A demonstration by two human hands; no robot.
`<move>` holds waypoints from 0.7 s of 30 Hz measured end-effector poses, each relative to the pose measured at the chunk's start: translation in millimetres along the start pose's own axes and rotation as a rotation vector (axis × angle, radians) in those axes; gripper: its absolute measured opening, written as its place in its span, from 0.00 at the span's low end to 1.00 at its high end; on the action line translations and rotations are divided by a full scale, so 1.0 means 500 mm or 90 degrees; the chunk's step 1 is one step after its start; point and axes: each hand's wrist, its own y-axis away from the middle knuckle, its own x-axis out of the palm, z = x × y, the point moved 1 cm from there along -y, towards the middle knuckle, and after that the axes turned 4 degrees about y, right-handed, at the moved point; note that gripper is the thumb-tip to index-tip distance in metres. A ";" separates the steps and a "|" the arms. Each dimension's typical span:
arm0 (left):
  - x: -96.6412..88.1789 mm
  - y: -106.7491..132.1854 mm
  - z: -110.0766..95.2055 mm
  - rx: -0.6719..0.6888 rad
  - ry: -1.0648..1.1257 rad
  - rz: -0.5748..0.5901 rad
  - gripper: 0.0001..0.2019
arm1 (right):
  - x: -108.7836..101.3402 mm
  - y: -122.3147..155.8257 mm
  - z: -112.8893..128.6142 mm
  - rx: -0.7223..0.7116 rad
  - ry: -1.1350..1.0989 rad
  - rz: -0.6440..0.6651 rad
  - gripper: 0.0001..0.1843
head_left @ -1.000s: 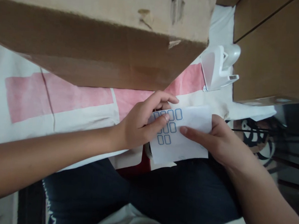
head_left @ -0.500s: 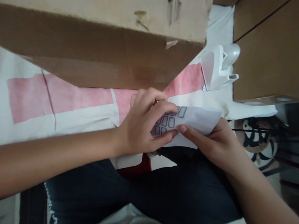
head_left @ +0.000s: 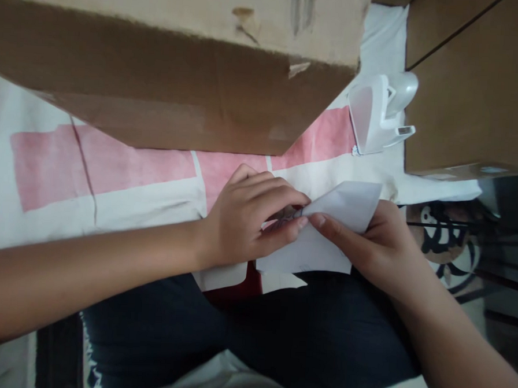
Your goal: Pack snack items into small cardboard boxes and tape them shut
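Observation:
Both hands hold a white paper sheet (head_left: 343,204) that looks like a sticker sheet, low over my lap. It is bent, and its lower part (head_left: 312,252) hangs beneath the fingers. My left hand (head_left: 253,220) pinches the sheet's left part between thumb and forefinger, its other fingers curled. Some blue-outlined marks show faintly inside that grip. From the right, my right hand (head_left: 373,246) grips the sheet, thumb on the near face and fingers hidden behind. The two thumb tips nearly meet at the fold.
A large cardboard box (head_left: 173,91) stands just beyond my hands on a white and pink cloth (head_left: 147,171). To its right are a white plastic tape dispenser-like object (head_left: 373,116) and another cardboard box (head_left: 472,95). Dark bars (head_left: 502,276) lie at far right.
The sheet has bent over, so the blue-outlined rectangles are mostly out of sight and more of its lower part shows. My left hand has turned slightly, its fingers lower.

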 end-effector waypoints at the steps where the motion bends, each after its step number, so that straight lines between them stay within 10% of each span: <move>1: -0.001 0.000 0.000 -0.007 0.012 0.003 0.06 | 0.000 0.000 0.000 0.000 -0.010 -0.006 0.14; 7: -0.008 -0.005 0.006 -0.112 0.126 -0.039 0.07 | -0.027 0.001 -0.012 0.017 -0.017 -0.035 0.12; 11: -0.006 -0.007 0.011 -0.172 0.193 -0.060 0.11 | -0.083 -0.032 -0.018 -0.049 -0.056 -0.231 0.15; 17: -0.002 -0.006 0.010 -0.160 0.198 0.007 0.13 | -0.124 -0.212 0.016 -0.273 -0.220 -0.336 0.22; 21: 0.005 -0.003 0.012 -0.187 0.202 0.027 0.16 | -0.118 -0.344 0.072 -0.239 -0.204 -0.375 0.23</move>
